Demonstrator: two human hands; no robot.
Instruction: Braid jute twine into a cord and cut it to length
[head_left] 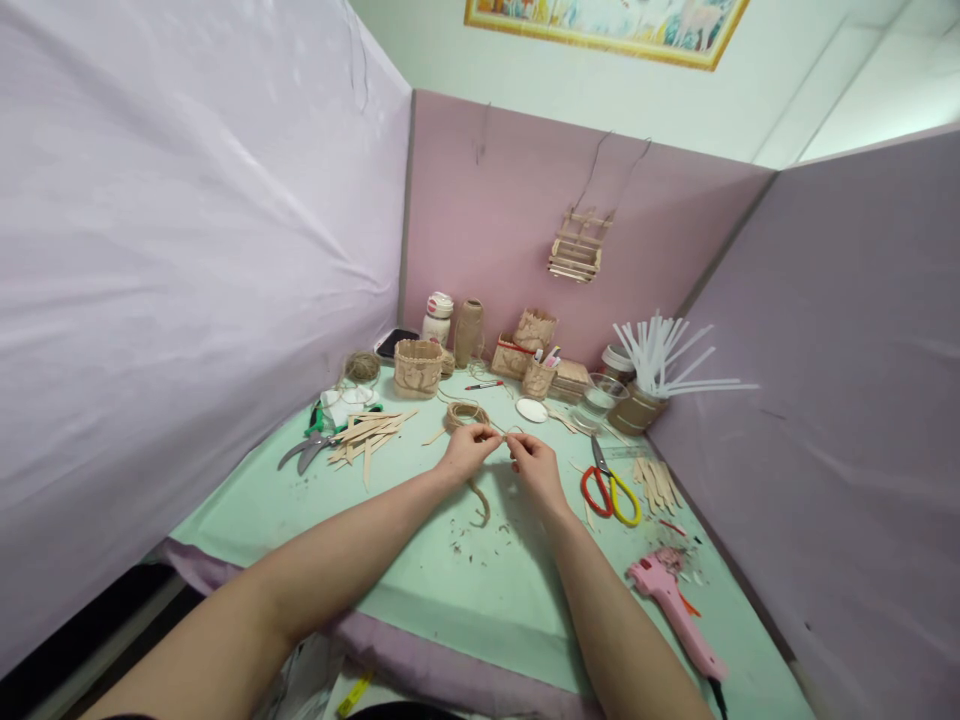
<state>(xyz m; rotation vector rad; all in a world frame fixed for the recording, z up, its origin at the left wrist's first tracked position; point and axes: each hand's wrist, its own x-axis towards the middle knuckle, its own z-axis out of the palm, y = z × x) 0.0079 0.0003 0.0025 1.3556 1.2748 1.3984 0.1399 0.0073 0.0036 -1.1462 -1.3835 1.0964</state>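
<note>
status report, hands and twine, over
Left hand and right hand both pinched on the jute twine, close together over the green mat. Twine tail curls onto mat. Scissors beside right hand, clear.

bright even indoor light, soft shadows, wide-angle bending at edges, slightly soft detail

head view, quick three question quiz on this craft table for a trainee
1. True or false: the pink plastic glue gun lies left of the left hand.
2. What do the left hand and the right hand pinch between them? A) thin brown jute twine B) a flat wooden stick C) a white glue rod
3. Fill in: the scissors with one red and one yellow handle lie on the pale green table mat to the ____ of the right hand.
Key: 1 false; 2 A; 3 right.
</note>
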